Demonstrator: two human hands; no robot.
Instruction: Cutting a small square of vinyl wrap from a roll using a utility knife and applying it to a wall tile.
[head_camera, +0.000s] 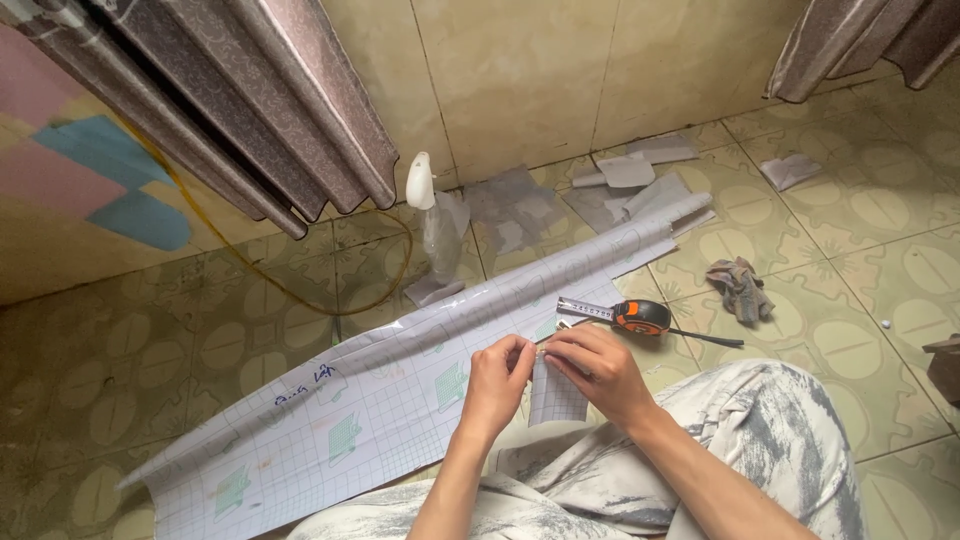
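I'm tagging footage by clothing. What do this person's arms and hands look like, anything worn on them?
Both forearms are bare, with no sleeves in view. The left hand and right hand wear no gloves; no rings, watch or bracelets show. Below the arms, the trousers are white with grey streaks.

No packages, signs or screens here; only the long white gridded backing sheet (380, 400) with pale green printed panels, lying unrolled across the floor tiles.

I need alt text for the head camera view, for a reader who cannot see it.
Two bare hands, left hand and right hand, pinch a small grid-backed strip above a long gridded sheet on a tiled floor. An orange tape measure, a spray bottle and a crumpled rag lie beyond.
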